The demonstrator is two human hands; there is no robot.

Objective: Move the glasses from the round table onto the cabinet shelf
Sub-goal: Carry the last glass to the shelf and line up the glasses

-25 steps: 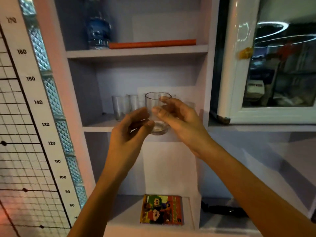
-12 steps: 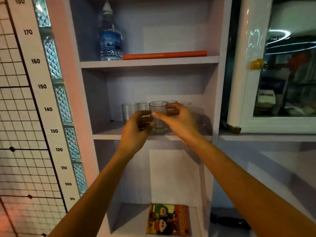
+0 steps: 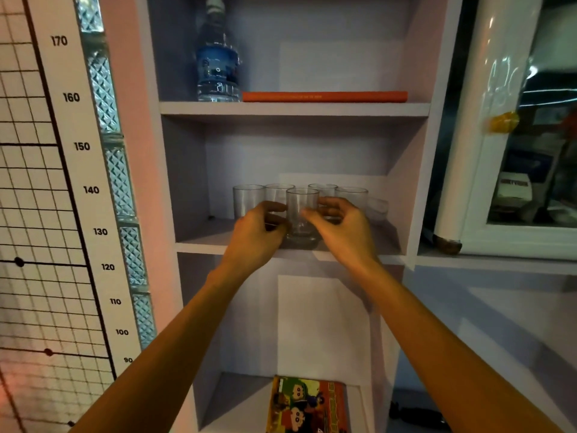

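A clear glass tumbler (image 3: 301,214) stands upright near the front edge of the middle cabinet shelf (image 3: 199,242). My left hand (image 3: 257,232) cups its left side and my right hand (image 3: 342,228) cups its right side, fingertips touching the glass. Behind it, a row of several empty glasses (image 3: 248,200) stands on the same shelf, partly hidden by my hands. A low glass bowl (image 3: 378,207) sits at the right end of the row. The round table is out of view.
The shelf above holds a water bottle (image 3: 217,67) and a flat orange book (image 3: 324,96). A colourful cartoon book (image 3: 307,404) lies on the bottom shelf. A white glass-door fridge (image 3: 468,151) stands to the right, and a height chart (image 3: 71,189) hangs on the left wall.
Both hands have carried the glass forward and down from in front of the cabinet onto the middle shelf, where its base now rests in front of the row.
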